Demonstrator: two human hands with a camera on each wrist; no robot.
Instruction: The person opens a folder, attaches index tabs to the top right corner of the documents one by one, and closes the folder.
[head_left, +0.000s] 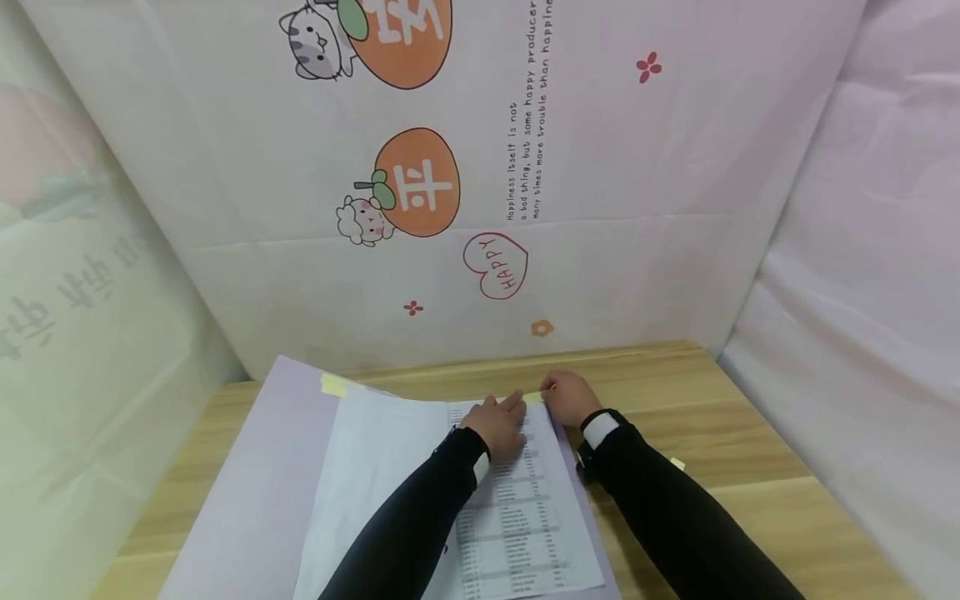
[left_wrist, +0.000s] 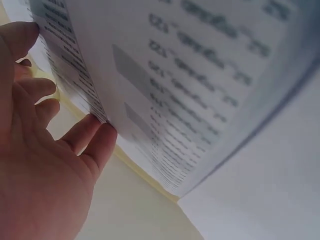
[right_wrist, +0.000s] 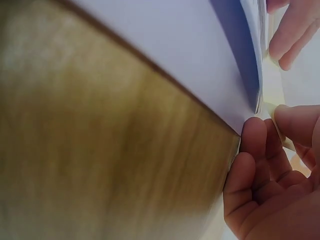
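Observation:
A lavender folder (head_left: 247, 492) lies spread on the table, with white sheets on it. The right-hand sheet (head_left: 517, 517) carries printed rows in columns. My left hand (head_left: 501, 429) rests on that sheet near its top edge, fingers extended and touching the paper. At the top right corner, my right hand (head_left: 572, 398) pinches a yellow sticky note (head_left: 532, 397) between thumb and fingers. The right wrist view shows the note's pale strip (right_wrist: 272, 85) running along the sheet's edge between both hands. The thumb covers part of it.
Another yellow sticky note (head_left: 333, 384) is at the top of the left page. A small pale piece (head_left: 677, 463) lies on the wooden table (head_left: 750, 500) beside the right sleeve. Printed white cloth (head_left: 600, 275) hangs behind and at both sides.

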